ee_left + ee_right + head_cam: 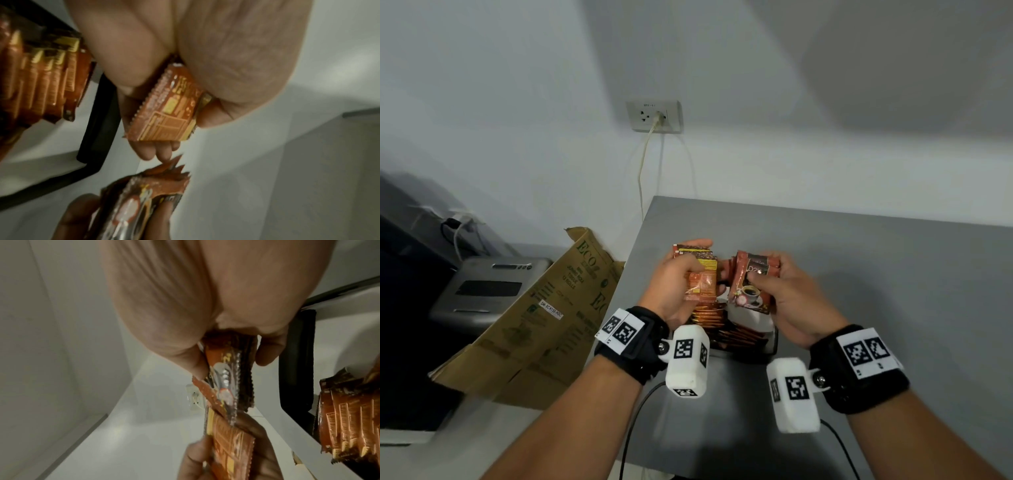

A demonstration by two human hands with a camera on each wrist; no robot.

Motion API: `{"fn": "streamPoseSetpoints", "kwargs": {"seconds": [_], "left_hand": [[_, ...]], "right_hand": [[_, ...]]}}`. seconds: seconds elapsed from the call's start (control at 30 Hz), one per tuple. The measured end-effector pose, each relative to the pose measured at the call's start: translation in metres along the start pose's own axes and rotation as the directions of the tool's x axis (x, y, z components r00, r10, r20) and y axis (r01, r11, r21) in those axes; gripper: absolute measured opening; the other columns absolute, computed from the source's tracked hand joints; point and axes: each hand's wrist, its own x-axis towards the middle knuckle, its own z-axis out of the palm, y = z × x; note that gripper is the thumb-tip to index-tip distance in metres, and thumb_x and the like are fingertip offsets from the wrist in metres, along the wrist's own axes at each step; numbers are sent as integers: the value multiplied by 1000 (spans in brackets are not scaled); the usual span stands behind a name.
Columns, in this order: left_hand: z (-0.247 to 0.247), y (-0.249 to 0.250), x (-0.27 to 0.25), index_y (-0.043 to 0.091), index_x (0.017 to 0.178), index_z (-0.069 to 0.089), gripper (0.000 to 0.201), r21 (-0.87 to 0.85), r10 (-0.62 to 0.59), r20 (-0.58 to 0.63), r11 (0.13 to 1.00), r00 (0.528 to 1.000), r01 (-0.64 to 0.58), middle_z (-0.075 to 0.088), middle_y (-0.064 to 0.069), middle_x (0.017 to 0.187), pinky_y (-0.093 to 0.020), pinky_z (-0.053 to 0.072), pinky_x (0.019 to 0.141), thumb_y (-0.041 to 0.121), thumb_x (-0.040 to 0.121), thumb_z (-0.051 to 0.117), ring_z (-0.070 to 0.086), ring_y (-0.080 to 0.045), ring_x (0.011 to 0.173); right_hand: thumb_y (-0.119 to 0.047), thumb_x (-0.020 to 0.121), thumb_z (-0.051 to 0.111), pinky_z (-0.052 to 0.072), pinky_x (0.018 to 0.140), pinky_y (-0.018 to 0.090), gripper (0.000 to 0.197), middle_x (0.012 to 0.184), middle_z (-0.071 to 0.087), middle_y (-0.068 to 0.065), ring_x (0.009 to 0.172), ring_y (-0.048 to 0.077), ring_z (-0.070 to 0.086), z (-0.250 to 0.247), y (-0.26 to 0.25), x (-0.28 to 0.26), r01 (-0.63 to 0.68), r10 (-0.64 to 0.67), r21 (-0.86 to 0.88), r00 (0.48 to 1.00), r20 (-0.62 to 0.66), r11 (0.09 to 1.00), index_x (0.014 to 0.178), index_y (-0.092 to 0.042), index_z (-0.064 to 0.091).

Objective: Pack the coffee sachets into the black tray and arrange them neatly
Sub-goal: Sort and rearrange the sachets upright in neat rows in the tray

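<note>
My left hand (681,274) grips a small stack of orange-brown coffee sachets (700,274), held up over the black tray (774,342). The same stack (164,110) shows pinched between thumb and fingers in the left wrist view. My right hand (780,284) holds another bundle of sachets (750,284) with a coffee-cup picture facing me, close beside the left stack. In the right wrist view that bundle (230,373) is clamped between thumb and fingers. A row of sachets (715,318) stands in the tray beneath both hands, its orange tops also seen from the wrist (41,81) (349,423).
The tray sits near the front left of a grey table (876,274). A flattened cardboard box (534,325) leans left of the table beside a grey machine (486,291). A wall socket (654,116) with a cable is behind. Black cables (633,428) run off the table's front edge.
</note>
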Motion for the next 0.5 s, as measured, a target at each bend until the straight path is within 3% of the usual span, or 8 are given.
{"fn": "streamPoseSetpoints", "kwargs": {"seconds": [0.1, 0.23, 0.37, 0.43, 0.5], "left_hand": [[-7, -4, 0, 3, 128, 55, 44, -25, -32, 7, 999, 999, 32, 65, -30, 98, -43, 61, 68, -15, 91, 39, 72, -35, 81], [-5, -14, 2, 6, 124, 60, 46, 68, 24, -4, 997, 1000, -24, 67, -29, 104, -43, 60, 76, -18, 85, 58, 69, -36, 87], [3, -24, 2, 10, 104, 68, 40, 128, 69, 10, 989, 998, -70, 71, -21, 97, -41, 59, 76, -20, 80, 60, 69, -31, 84], [7, -25, -1, 10, 97, 69, 31, 151, 72, 37, 986, 997, -77, 71, -18, 90, -37, 59, 69, -17, 84, 59, 69, -28, 77], [8, -24, -3, 4, 109, 65, 15, 154, -27, 34, 988, 999, 22, 69, -16, 87, -30, 55, 54, 5, 94, 63, 66, -24, 68]], "right_hand": [[5, 97, 50, 52, 97, 49, 30, 119, 69, 22, 107, 35, 68, -7, 0, -3, 10, -16, 133, 999, 42, 991, 125, -3, 54], [3, 95, 54, 55, 89, 44, 24, 114, 71, 21, 97, 32, 70, -3, 2, -4, -30, 24, 106, 998, 55, 994, 118, -1, 61], [2, 93, 58, 53, 90, 49, 25, 109, 69, 23, 93, 33, 67, 5, 9, -1, -45, 43, 69, 999, 29, 997, 118, -1, 58], [2, 93, 60, 52, 91, 50, 24, 109, 68, 23, 93, 33, 67, 8, 9, -2, -36, 35, 64, 999, 19, 997, 116, -2, 59], [3, 92, 60, 53, 91, 49, 23, 109, 70, 22, 94, 32, 68, 10, 7, -3, 17, -17, 91, 1000, 3, 996, 114, -3, 60]]}}
